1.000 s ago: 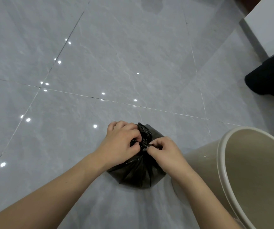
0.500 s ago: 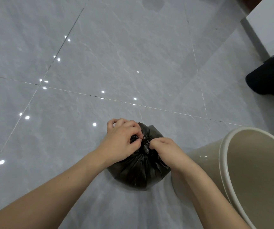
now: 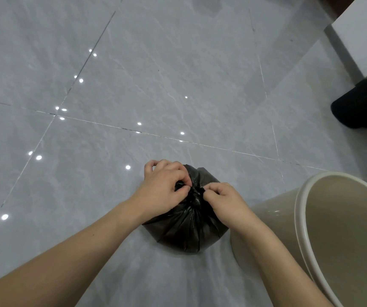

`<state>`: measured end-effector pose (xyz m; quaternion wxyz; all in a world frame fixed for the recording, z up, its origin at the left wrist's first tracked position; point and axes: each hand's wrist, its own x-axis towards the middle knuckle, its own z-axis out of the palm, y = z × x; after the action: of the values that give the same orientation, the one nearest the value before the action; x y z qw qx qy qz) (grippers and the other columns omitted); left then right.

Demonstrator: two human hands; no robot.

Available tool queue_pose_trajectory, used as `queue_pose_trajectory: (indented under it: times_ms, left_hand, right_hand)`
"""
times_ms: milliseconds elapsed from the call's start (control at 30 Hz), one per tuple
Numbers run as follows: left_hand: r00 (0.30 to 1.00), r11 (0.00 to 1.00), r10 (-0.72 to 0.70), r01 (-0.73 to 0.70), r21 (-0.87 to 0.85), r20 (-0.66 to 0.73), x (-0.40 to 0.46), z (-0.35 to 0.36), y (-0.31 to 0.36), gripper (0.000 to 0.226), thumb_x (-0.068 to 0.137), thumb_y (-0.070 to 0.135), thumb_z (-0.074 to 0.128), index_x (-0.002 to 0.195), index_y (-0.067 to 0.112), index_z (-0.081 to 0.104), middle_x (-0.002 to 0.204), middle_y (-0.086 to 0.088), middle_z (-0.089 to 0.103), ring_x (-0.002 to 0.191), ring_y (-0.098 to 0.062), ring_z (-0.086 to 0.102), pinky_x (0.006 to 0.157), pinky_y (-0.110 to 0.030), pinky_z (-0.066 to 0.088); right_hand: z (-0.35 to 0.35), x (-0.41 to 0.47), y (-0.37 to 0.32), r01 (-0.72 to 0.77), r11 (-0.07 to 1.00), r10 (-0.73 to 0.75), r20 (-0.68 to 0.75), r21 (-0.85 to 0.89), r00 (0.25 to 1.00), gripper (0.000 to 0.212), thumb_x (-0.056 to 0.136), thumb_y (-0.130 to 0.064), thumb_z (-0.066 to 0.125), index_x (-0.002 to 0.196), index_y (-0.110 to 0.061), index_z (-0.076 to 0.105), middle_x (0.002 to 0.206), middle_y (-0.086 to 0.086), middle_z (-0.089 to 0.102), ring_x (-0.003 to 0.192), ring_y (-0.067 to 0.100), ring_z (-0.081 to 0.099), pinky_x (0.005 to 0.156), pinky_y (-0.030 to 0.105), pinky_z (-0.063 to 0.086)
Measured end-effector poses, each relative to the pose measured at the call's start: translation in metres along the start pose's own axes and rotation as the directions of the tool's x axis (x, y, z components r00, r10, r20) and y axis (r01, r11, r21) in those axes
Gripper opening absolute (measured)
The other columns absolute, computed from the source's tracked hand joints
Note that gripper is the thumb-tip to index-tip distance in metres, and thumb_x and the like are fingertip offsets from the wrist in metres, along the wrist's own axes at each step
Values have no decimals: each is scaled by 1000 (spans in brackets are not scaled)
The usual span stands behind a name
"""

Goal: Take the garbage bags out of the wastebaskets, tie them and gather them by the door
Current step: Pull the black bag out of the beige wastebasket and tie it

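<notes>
A small black garbage bag (image 3: 187, 231) sits on the grey tiled floor, its top bunched into a knot between my hands. My left hand (image 3: 162, 189) pinches the bag's gathered plastic from the left. From the right, my right hand (image 3: 224, 200) pinches the other end of the knot. Both hands touch at the bag's top. A beige wastebasket (image 3: 300, 220) stands just right of the bag, with no liner visible inside.
Glossy grey floor tiles (image 3: 134, 85) stretch ahead and left, with ceiling-light reflections. A dark object (image 3: 364, 109) lies at the right edge, below a white furniture panel (image 3: 364, 34) in the upper right corner.
My hands have kept working at the bag's top, drawing the plastic tighter into a knot. The bag looks a little more bunched and rounded; the wastebasket has not moved.
</notes>
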<state>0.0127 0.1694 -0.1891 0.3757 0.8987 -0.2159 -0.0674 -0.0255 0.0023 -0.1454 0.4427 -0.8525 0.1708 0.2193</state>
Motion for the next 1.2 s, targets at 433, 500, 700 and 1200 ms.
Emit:
queue_pose_trajectory:
  times_ms: [433, 500, 700, 1200]
  left_hand:
    - [1000, 999, 17, -17, -50, 6, -9, -1, 11, 31, 74, 31, 57, 104, 35, 51, 110, 22, 47, 111, -4, 38, 107, -29, 12]
    - [999, 999, 33, -33, -3, 39, -14, 3, 17, 34, 70, 42, 56, 104, 36, 51, 119, 21, 41, 117, -4, 31, 108, -29, 9]
    - [997, 996, -17, 23, 90, -75, -12, 12, 21, 16, 82, 44, 51, 88, 33, 61, 114, 20, 47, 114, -10, 37, 104, -32, 15]
    - [849, 675, -495, 510, -533, 185, -3, -28, 45, 15, 85, 14, 59, 70, 14, 57, 50, 10, 55, 49, -9, 44, 53, -25, 36]
  right_hand:
    - [-10, -1, -6, -137, 862, 222, -121, 488, 968, 29, 85, 5, 43, 87, -15, 63, 80, 4, 61, 72, 17, 55, 60, 24, 46]
    - [-9, -2, -3, -145, 826, 243, -113, 544, 964, 30, 83, 7, 41, 88, -14, 62, 78, 4, 57, 72, 19, 52, 63, 29, 45]
    - [-9, -4, -6, -127, 781, 233, -97, 611, 968, 40, 77, 12, 36, 97, -12, 60, 74, 2, 53, 65, 16, 47, 58, 27, 41]
    - [-2, -17, -6, 129, 991, -115, -343, 18, 932, 34, 81, 1, 50, 83, -30, 64, 82, -5, 62, 62, 6, 52, 58, 14, 38]
